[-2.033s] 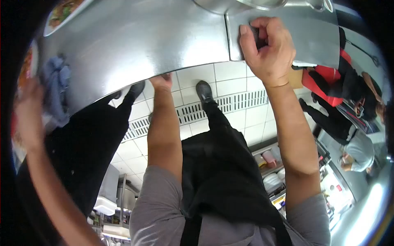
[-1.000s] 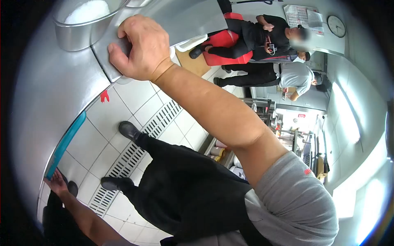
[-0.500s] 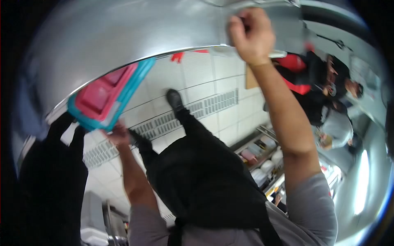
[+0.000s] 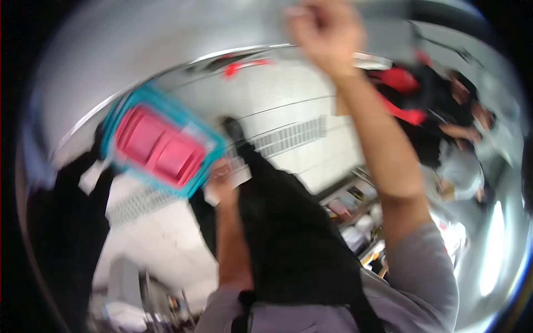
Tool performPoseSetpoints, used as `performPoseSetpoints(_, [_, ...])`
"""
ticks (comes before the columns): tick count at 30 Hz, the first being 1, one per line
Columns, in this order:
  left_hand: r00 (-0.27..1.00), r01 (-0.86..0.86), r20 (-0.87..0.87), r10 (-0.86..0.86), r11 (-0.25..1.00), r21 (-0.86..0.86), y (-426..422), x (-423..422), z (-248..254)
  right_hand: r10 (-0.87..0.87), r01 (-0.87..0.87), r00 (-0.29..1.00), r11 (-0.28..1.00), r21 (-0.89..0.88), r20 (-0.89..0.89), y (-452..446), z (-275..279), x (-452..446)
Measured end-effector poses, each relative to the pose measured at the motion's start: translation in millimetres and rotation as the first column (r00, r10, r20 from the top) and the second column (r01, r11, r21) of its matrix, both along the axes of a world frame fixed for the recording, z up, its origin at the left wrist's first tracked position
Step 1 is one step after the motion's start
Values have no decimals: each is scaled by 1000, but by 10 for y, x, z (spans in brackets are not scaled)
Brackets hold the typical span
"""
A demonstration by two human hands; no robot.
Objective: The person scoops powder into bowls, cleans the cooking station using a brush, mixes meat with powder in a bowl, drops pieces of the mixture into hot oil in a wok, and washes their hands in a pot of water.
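Observation:
A teal tray (image 4: 125,108) with pink compartments (image 4: 158,145) inside it is tilted beside the steel counter's front edge, over the floor. My left hand (image 4: 221,176) grips the tray's right side, its fingers partly behind the rim and blurred. At the top, my right hand (image 4: 327,30) is curled over the steel counter (image 4: 183,33). Motion blur and the frame's edge hide whether anything is between its fingers.
Another person in black clothes (image 4: 66,222) stands at the left. Several people are at the right, near red seats (image 4: 401,80). A floor drain (image 4: 294,136) crosses the white tiles. Shelves with containers (image 4: 355,213) stand at the lower right.
The teal tray came out from under the counter in my left hand, then swung right and turned more of its pink inside to view. My right hand shows higher in the picture.

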State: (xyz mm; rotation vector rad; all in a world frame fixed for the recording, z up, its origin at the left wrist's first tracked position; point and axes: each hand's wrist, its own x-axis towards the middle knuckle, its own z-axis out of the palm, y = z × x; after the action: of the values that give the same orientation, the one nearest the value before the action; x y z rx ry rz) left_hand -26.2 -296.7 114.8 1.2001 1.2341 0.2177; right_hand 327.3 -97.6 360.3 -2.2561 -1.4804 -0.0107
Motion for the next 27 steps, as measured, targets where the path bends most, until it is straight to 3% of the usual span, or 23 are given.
performPoseSetpoints(1, [998, 1, -64, 11, 985, 171, 222, -235, -73, -2, 3, 987, 1000, -5, 158, -27, -101, 18])
performPoseSetpoints(2, [993, -32, -100, 68, 944, 330, 492, -514, -186, 114, -208, 952, 924, 322, 285, -15, -202, 150])
performPoseSetpoints(3, [984, -80, -102, 145, 876, 476, 793, -821, -303, 93, -183, 971, 881, 436, 220, 14, -270, 154])
performPoseSetpoints(5, [953, -135, -89, 289, 669, 731, 1553, -1267, -474, 64, -170, 965, 890, 424, 253, -21, -138, 154])
performPoseSetpoints(6, [923, -67, -169, 346, 578, 813, 2018, -1422, -422, 71, -152, 976, 900, 410, 206, -11, -119, 72])
performPoseSetpoints(7, [886, 24, -337, 317, 695, 719, 2367, -1577, -406, 60, -139, 978, 904, 403, 201, -36, -56, 15])
performPoseSetpoints(8, [835, 67, -422, 353, 696, 715, 2592, -1595, -405, 49, -123, 981, 908, 400, 190, -78, -34, 19])
performPoseSetpoints(10, [794, -42, -517, 320, 877, 478, 3132, -1958, -950, 27, -97, 983, 912, 399, 179, -90, -29, 1])
performPoseSetpoints(13, [892, 12, -450, 38, 994, 108, 3378, -2475, -1687, 40, -114, 981, 910, 400, 188, -10, -43, 24])
performPoseSetpoints(16, [754, -7, -651, 94, 991, 135, 3166, -2126, -1164, 66, -136, 979, 916, 377, 193, -24, 2, 56])
performPoseSetpoints(17, [738, -150, -662, 134, 988, 33, 3118, -1945, -919, 62, -132, 980, 913, 386, 190, -28, 4, 47])
performPoseSetpoints(19, [807, 235, -582, -102, 959, 158, 3007, -2315, -1149, 49, -116, 983, 911, 396, 175, -36, -25, 26])
performPoseSetpoints(21, [875, 274, -451, -173, 947, 167, 2706, -2736, -1421, 51, -119, 983, 906, 407, 175, -20, -45, 29])
performPoseSetpoints(22, [932, 139, -349, -99, 986, 92, 2522, -2828, -1503, 49, -117, 984, 904, 412, 170, -13, -44, 36])
performPoseSetpoints(23, [959, -89, -276, 58, 991, -100, 2352, -2815, -1524, 53, -120, 984, 900, 420, 168, -1, -41, 41])
performPoseSetpoints(24, [932, -324, -257, 256, 907, -270, 2181, -2790, -1532, 53, -117, 986, 897, 426, 159, 2, -45, 24])
performPoseSetpoints(25, [897, -146, -441, 38, 966, -214, 2037, -3045, -1719, 54, -115, 986, 902, 416, 157, 6, -36, 10])
performPoseSetpoints(26, [898, -223, -426, 106, 946, -234, 1729, -2907, -1499, 56, -117, 986, 907, 406, 159, 7, -17, 12])
performPoseSetpoints(27, [836, -342, -530, 144, 891, -299, 1507, -2867, -1410, 52, -114, 985, 913, 392, 163, -13, -15, 18])
